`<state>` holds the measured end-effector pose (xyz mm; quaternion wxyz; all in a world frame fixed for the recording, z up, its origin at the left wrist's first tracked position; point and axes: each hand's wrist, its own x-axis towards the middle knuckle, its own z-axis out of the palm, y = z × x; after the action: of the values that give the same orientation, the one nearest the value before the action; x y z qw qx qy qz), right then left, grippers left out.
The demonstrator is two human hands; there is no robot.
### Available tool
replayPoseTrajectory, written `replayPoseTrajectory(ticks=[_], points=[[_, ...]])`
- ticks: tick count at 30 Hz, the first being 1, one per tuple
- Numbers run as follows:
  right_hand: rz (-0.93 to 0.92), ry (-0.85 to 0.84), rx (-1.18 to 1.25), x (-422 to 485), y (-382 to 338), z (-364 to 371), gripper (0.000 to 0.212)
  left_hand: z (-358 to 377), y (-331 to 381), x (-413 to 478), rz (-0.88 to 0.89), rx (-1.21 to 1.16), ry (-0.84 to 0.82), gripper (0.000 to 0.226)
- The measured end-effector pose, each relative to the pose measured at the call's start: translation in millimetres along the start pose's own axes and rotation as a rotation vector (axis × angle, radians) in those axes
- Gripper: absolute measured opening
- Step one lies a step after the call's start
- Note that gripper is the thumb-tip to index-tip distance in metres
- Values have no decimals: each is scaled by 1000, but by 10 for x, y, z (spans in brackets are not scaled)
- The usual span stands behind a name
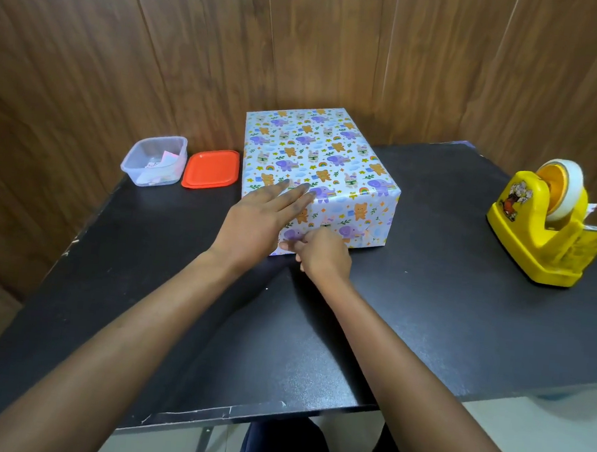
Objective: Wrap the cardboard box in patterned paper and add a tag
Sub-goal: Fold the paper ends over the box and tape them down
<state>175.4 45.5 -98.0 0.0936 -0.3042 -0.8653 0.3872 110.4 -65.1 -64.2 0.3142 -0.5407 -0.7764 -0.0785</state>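
The box (318,155), fully covered in white paper printed with bears, elephants and rainbows, stands on the black table (427,311) near its far edge. My left hand (257,222) lies flat with straight fingers on the box's near top edge. My right hand (320,253) has curled fingers pressed against the lower left part of the box's front face. What it pinches there is too small to make out.
A clear plastic tub (153,161) holding small paper pieces sits at the far left, its orange lid (211,169) beside it. A yellow tape dispenser (548,228) with a roll stands at the right. Wood panelling rises behind the table.
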Motion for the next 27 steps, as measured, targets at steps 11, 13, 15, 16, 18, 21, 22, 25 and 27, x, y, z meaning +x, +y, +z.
replayPoseTrajectory(ticks=[11, 13, 15, 16, 18, 21, 22, 25, 27], points=[[15, -9, 0, 24, -4, -61, 48, 44, 9, -15, -11, -14, 25, 77], [11, 39, -30, 43, -20, -52, 55, 61, 5, -8, -8, -13, 23, 78], [-16, 63, -75, 22, -26, -49, 56, 65, 3, -2, -5, -6, 34, 78], [-43, 69, -115, 8, -32, -62, 55, 49, 2, 5, -5, -2, 39, 78], [-99, 88, -216, -21, -43, -84, 52, 46, 0, 4, -3, 7, 60, 77], [-128, 93, -270, -62, -73, -110, 50, 45, 14, -1, -10, 12, 53, 76], [-122, 76, -267, -74, -81, -125, 48, 37, 19, 5, -26, 8, 45, 74], [-119, 39, -216, -108, -68, -260, 42, -23, 2, 14, -61, -50, 14, 54], [-153, 62, -105, -165, -81, -512, 41, -110, 7, 8, -162, -188, 20, 48]])
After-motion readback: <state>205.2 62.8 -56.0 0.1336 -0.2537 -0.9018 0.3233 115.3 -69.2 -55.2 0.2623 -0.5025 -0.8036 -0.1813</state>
